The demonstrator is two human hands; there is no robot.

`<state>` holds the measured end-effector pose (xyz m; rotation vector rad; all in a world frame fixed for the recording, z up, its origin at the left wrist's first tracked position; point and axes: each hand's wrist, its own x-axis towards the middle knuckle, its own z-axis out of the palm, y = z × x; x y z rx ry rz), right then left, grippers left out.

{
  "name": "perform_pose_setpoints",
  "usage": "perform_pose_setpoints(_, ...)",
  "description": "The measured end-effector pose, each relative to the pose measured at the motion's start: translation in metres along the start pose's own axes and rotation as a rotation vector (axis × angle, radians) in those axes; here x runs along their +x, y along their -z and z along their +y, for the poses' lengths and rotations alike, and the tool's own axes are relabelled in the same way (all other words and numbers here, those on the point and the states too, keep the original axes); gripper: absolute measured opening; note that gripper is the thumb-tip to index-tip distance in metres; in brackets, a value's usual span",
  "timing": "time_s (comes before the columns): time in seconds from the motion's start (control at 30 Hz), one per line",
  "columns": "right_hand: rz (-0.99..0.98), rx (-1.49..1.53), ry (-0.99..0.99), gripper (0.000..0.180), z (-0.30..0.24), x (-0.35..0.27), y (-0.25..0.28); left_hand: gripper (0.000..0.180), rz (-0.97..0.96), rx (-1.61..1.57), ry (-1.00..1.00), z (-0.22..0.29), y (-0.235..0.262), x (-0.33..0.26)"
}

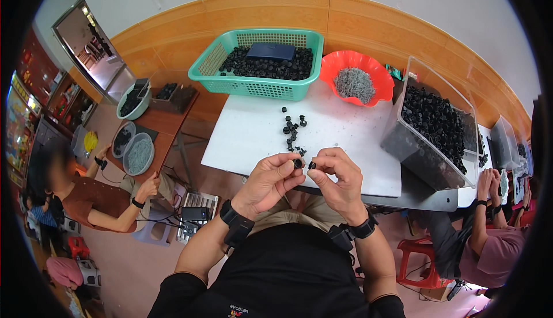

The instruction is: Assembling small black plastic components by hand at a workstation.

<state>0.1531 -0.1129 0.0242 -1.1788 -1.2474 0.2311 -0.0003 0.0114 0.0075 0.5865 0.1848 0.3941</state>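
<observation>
Over the near edge of the white table, my left hand (271, 182) pinches a small black round cap (298, 163) with its hollow end showing. Just to its right, my right hand (337, 184) holds a smaller black plastic piece (312, 165) between thumb and fingers. The two pieces are close together but apart. Beyond my hands, several loose black caps (288, 128) lie scattered on the white tabletop (351, 139), with smaller black bits nearest me.
A green basket (199, 70) of black caps with a dark blue box (271, 51) stands at the back. Beside it are a red bowl (385, 82) of grey small parts and a clear bin (397, 139) of black parts. Co-workers (98, 203) sit left and right (495, 243).
</observation>
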Motion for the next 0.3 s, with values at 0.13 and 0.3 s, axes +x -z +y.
perform_pose_setpoints(0.13,-0.009,0.005,0.008,0.019,-0.0010,-0.0007,-0.0014,0.024,0.002,-0.009,-0.011,-0.0015,0.0037,-0.0017)
perform_pose_setpoints(0.3,-0.027,0.002,0.002,0.020,-0.0009,-0.0016,-0.0007,0.027,0.032,-0.003,-0.018,-0.0045,0.0076,-0.0036)
